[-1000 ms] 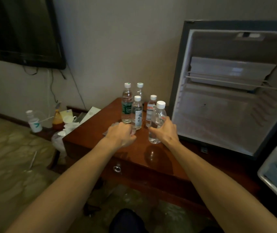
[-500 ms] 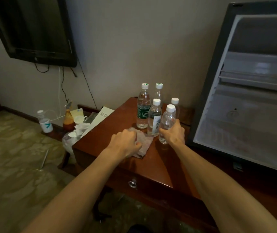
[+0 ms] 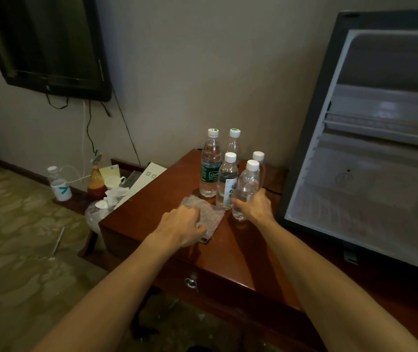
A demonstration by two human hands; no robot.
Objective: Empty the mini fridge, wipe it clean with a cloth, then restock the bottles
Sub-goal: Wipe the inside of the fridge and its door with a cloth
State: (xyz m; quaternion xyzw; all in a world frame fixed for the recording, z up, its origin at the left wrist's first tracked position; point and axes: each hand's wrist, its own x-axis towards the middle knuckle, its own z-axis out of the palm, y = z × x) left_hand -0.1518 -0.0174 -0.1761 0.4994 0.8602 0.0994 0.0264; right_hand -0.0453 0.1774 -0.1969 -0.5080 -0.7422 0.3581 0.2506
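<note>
Reddish wooden table [image 3: 177, 252], centre of frame, drawer keyhole on front. On it: five clear bottles [image 3: 227, 182] clustered upright at the far edge, centre frame; crumpled cloth [image 3: 206, 215] just below-left of them; white booklet [image 3: 142, 185] leaning over the left edge.

arms: bare to the frame edge | sleeves: none visible | hands: ungloved
</note>
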